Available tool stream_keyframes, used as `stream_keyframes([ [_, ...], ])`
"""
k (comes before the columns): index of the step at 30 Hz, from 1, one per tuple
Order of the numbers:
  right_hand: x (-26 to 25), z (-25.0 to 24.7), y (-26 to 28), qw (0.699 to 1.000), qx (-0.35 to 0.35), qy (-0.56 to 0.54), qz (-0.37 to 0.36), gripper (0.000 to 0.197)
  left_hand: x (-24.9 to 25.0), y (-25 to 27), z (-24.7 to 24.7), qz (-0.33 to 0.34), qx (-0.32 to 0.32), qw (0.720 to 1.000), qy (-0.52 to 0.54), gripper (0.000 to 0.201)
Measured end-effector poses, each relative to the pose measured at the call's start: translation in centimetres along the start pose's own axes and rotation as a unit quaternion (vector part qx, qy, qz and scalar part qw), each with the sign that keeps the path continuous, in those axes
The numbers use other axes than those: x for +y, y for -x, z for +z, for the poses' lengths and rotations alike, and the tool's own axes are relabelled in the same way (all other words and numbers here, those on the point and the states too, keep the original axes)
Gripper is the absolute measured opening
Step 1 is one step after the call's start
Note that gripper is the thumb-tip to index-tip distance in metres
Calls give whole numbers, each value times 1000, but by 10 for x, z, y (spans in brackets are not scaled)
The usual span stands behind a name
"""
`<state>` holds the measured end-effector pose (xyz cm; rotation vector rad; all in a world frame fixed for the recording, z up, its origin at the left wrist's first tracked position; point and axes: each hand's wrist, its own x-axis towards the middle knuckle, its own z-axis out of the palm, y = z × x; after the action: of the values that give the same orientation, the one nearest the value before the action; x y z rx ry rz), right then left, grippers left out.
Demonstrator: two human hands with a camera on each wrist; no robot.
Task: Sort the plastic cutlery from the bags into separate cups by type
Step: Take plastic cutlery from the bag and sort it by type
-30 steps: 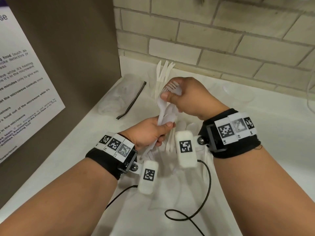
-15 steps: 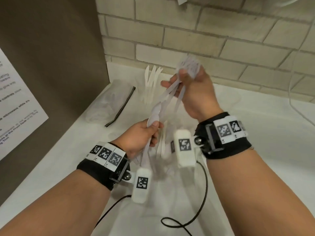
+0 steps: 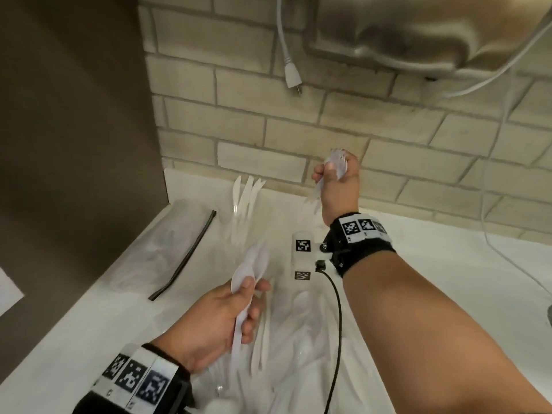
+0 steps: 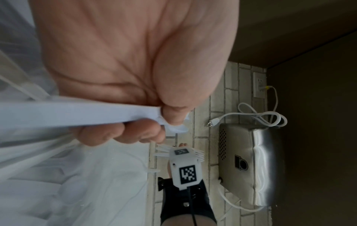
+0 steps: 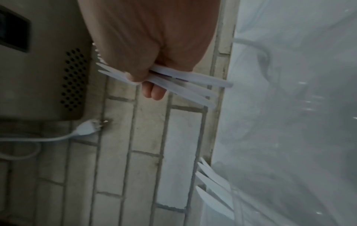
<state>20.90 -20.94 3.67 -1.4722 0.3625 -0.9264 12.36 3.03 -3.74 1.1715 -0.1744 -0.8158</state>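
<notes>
A black strap (image 3: 363,249) is worn just behind the right hand (image 3: 339,186), with a row of white tags printed in black-and-white square codes on top. A white block (image 3: 303,255) bearing two such codes is screwed to its inner side, and a thin black cable (image 3: 336,324) is plugged in below it. A like black strap (image 3: 140,383) with code tags is worn behind the left hand (image 3: 218,321). Both forearms are left bare of sleeves.

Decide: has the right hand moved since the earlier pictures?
Yes. The right hand, gripping forks, has moved away from the left hand, toward the brick wall.
</notes>
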Motion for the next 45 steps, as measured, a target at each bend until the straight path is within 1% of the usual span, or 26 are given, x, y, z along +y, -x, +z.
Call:
stream_keyframes([
  [3, 19, 5, -6, 999, 22, 26, 34, 24, 1, -4, -4, 6, 13, 1000, -2, 43],
  [5, 28, 7, -8, 997, 35, 37, 66, 27, 1, -6, -6, 5, 21, 1000, 3, 39],
  [9, 35, 8, -8, 987, 38, 119, 105, 25, -2, -8, -8, 0, 28, 1000, 13, 35],
  [12, 29, 9, -7, 983, 25, 123, 134, 31, -5, -8, -8, 1, 27, 1000, 14, 37],
  [14, 24, 10, -6, 983, 13, 130, 132, 35, -5, -8, -7, 2, 25, 1000, 12, 39],
  [17, 15, 7, -4, 985, 3, 134, 111, 38, -4, -8, -7, 6, 21, 1000, 3, 44],
  [20, -1, 1, 7, 991, -11, 109, 77, 35, -2, -6, -5, 13, 17, 1000, -3, 45],
  [21, -9, -2, 15, 993, -24, 95, 71, 32, -2, -5, -2, 14, 14, 1000, -3, 45],
  [22, -18, -6, 26, 992, -51, 84, 75, 29, -2, -4, 0, 15, 11, 1000, -3, 44],
  [23, -27, -11, 40, 989, -93, 81, 86, 25, -1, -3, 4, 16, 7, 1000, -3, 43],
  [24, -37, -18, 58, 979, -147, 89, 105, 20, -2, -2, 8, 15, 5, 1000, -5, 42],
  [25, -45, -23, 74, 964, -206, 117, 123, 13, -1, -2, 11, 17, 2, 1000, -5, 41],
  [26, -53, -31, 91, 943, -260, 156, 139, 9, -2, 0, 15, 18, -2, 1000, -8, 40],
  [28, -61, -44, 118, 903, -333, 221, 159, 27, -4, 2, 25, 19, -12, 1000, -19, 38],
  [29, -60, -49, 127, 894, -351, 229, 161, 30, -5, 4, 30, 18, -17, 999, -26, 38],
  [30, -60, -53, 135, 894, -354, 224, 159, 29, -6, 6, 35, 14, -22, 999, -31, 38],
  [32, -55, -62, 143, 910, -327, 212, 144, 24, -8, 10, 43, 4, -39, 999, -35, 41],
  [35, -52, -77, 151, 929, -298, 175, 135, 26, -10, 17, 53, -13, -77, 996, -44, 44],
  [37, -55, -85, 156, 933, -306, 134, 135, 25, -9, 21, 56, -33, -109, 993, -38, 44],
  [39, -57, -92, 160, 929, -332, 95, 135, 25, -9, 25, 59, -57, -143, 987, -34, 45],
  [40, -58, -95, 162, 928, -338, 93, 128, 24, -9, 26, 61, -64, -153, 986, -36, 45],
  [42, -56, -97, 163, 933, -313, 147, 102, 14, -11, 27, 65, -65, -146, 986, -37, 45],
  [44, -52, -99, 161, 935, -258, 230, 76, 7, -14, 27, 69, -54, -122, 990, -46, 45],
  [45, -50, -100, 160, 934, -236, 260, 64, 7, -14, 26, 71, -49, -114, 991, -54, 45],
])
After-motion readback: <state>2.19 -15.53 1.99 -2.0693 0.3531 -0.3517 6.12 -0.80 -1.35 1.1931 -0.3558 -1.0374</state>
